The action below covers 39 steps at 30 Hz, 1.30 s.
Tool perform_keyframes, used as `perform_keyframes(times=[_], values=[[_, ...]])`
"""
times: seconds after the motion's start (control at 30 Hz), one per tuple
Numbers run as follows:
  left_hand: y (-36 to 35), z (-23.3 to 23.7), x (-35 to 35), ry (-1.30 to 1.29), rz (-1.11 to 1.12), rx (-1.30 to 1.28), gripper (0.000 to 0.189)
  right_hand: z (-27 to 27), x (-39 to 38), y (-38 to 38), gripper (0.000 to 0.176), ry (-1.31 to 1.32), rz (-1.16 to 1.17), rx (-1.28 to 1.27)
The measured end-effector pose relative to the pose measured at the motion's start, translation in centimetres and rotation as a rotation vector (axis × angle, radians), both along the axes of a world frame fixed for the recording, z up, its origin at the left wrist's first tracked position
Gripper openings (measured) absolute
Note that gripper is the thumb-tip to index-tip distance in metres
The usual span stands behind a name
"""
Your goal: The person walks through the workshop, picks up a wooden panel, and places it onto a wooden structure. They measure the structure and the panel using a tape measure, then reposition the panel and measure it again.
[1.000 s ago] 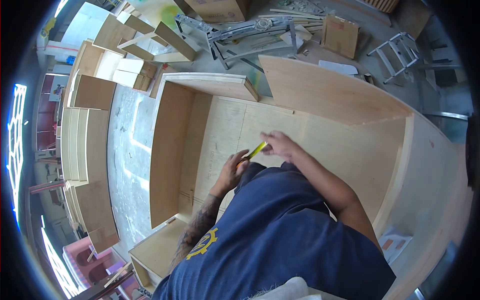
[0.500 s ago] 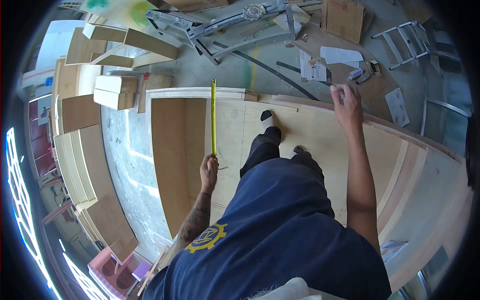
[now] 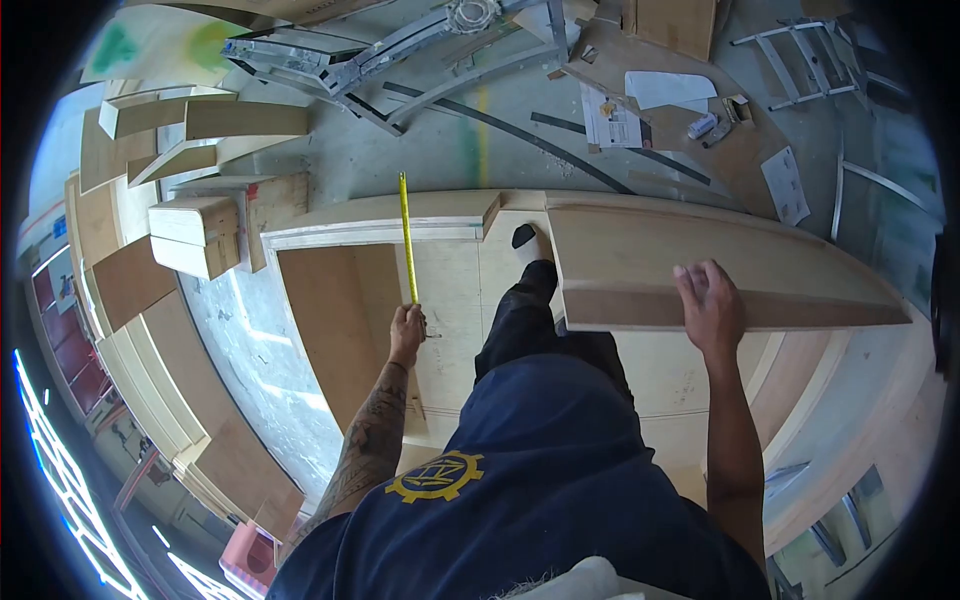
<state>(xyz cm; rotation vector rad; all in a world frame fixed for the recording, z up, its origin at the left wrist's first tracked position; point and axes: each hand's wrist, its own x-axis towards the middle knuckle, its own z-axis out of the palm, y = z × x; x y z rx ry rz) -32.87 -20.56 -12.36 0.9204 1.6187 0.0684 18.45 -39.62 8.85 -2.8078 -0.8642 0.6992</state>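
Observation:
My left hand [image 3: 406, 333] is closed around a tape measure, whose body is mostly hidden by the fingers. Its yellow blade [image 3: 406, 235] extends forward, with the far end over the pale rim of a large plywood box [image 3: 375, 232]. At the right, a long wooden panel [image 3: 640, 255] with a brown strip along its near side lies tilted across the box. My right hand [image 3: 714, 308] is at this near side, thumb and fingers bent over the strip. The fingertips' exact grip is partly hidden.
My feet stand inside the box, a dark-toed sock [image 3: 524, 237] showing. Beyond it are a metal frame [image 3: 400, 65], dark strips [image 3: 510, 135], papers [image 3: 610, 118] and a small ladder [image 3: 805, 65]. Several wooden pieces [image 3: 150, 340] and a pale block [image 3: 195, 235] stand left.
The wooden panel on the right has tipped toward me, covering part of the box. My right hand has come nearer with it. The tape stays extended in my left hand; the view has shifted.

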Motion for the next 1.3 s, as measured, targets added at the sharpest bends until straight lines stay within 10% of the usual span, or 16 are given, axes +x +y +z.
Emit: perform_keyframes(times=[0.43, 1.3], values=[[-4.4, -5.1, 0.3, 0.035, 0.034, -0.268, 0.019, -0.4, -0.2, 0.5, 0.031, 0.029, -0.030, -0.010], [-15.7, -0.2, 1.7, -0.032, 0.252, -0.129, 0.021, -1.8, 0.8, -0.7, 0.037, -0.038, 0.164, 0.104]])
